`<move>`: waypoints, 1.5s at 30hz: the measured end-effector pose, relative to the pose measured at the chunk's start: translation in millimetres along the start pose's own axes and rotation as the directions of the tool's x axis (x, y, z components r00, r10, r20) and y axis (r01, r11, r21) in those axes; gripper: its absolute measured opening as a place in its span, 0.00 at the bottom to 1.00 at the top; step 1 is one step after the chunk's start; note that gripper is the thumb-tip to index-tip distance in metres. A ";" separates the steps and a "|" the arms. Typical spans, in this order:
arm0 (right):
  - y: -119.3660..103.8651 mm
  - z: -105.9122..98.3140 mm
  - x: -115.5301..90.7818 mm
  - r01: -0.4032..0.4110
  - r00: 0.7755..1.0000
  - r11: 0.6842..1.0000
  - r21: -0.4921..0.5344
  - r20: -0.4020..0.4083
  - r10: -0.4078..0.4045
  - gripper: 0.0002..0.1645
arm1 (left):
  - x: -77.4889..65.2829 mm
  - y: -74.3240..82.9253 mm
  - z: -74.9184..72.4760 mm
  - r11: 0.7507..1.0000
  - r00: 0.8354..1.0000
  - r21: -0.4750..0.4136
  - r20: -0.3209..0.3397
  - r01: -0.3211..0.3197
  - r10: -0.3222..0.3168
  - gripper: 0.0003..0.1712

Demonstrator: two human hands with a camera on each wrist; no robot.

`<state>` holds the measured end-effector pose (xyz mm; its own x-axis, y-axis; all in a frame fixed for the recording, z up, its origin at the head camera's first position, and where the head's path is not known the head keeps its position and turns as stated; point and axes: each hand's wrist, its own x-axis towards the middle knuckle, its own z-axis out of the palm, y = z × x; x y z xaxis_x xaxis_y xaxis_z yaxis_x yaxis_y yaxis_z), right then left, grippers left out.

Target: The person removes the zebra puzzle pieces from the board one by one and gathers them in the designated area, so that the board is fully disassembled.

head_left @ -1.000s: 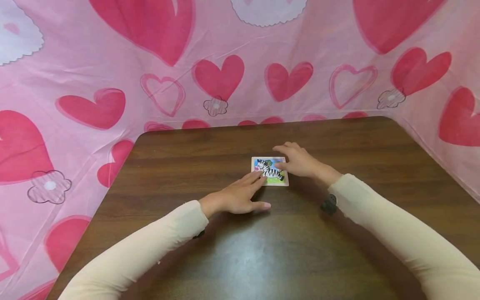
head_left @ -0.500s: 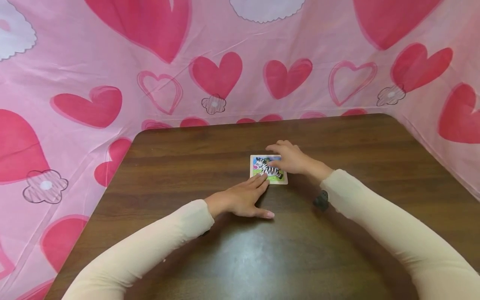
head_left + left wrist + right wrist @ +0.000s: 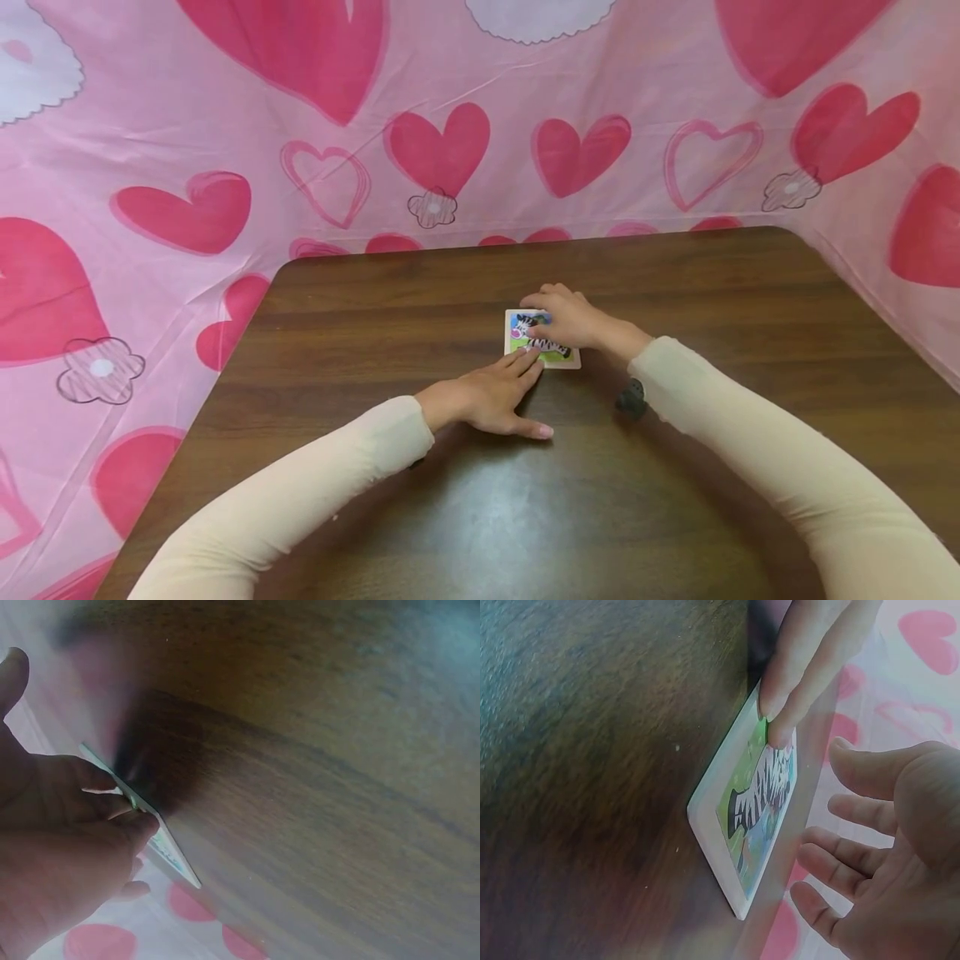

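A thin square zebra picture board (image 3: pixel 555 351) with a pale border, perhaps a small wooden puzzle, lies flat on the brown table. My left hand (image 3: pixel 497 397) rests its straight fingertips on the board's near edge, thumb spread to the side. Above the board's far right part is my right hand (image 3: pixel 576 322), its thumb and fingers apart and loosely bent. The right wrist view shows a gap between the right hand (image 3: pixel 900 855) and the zebra picture (image 3: pixel 759 796). In the left wrist view the board (image 3: pixel 171 851) appears nearly edge-on, partly hidden by the fingers.
The wood-grain table (image 3: pixel 390 308) has rounded far corners. Pink cloth with red hearts (image 3: pixel 442 150) hangs behind it and along both sides. A dark wrist device (image 3: pixel 632 400) sits under the right sleeve.
My right hand has moved left, further over the board. The left fingertips have slid slightly right along the near edge, uncovering the zebra's face. The board stays nearly in place.
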<state>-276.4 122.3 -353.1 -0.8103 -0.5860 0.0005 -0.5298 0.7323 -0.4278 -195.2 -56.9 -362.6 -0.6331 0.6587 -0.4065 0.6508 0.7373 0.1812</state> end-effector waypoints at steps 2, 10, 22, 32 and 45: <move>0.4 1.2 0.9 0.002 1.000 1.000 0.004 -0.001 -0.002 0.29 | 1.0 -0.5 0.4 1.000 1.000 -0.002 0.001 -0.002 0.002 0.60; 2.5 8.6 10.9 0.032 0.999 0.999 0.006 0.015 -0.032 0.26 | 1.9 -1.0 -0.1 1.000 1.000 -0.003 0.003 0.004 -0.004 0.60; 9.9 19.5 21.4 0.015 0.999 0.998 -0.057 0.033 -0.013 0.22 | 4.4 0.7 0.0 1.000 1.000 -0.015 0.012 0.010 -0.010 0.61; 8.8 18.2 28.9 0.050 0.998 0.993 -0.106 0.032 -0.047 0.21 | 4.0 -3.9 -1.6 0.999 1.000 -0.043 0.006 0.010 -0.010 0.60; 14.9 14.0 31.7 0.098 0.995 0.991 -0.089 0.032 -0.095 0.20 | 3.0 -7.4 -3.3 0.997 1.000 -0.075 -0.005 0.002 -0.002 0.60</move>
<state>-306.5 109.8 -372.1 -0.7479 -0.6637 0.0127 -0.6266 0.6995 -0.3435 -203.3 -59.8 -362.2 -0.6366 0.6580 -0.4022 0.6164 0.7475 0.2474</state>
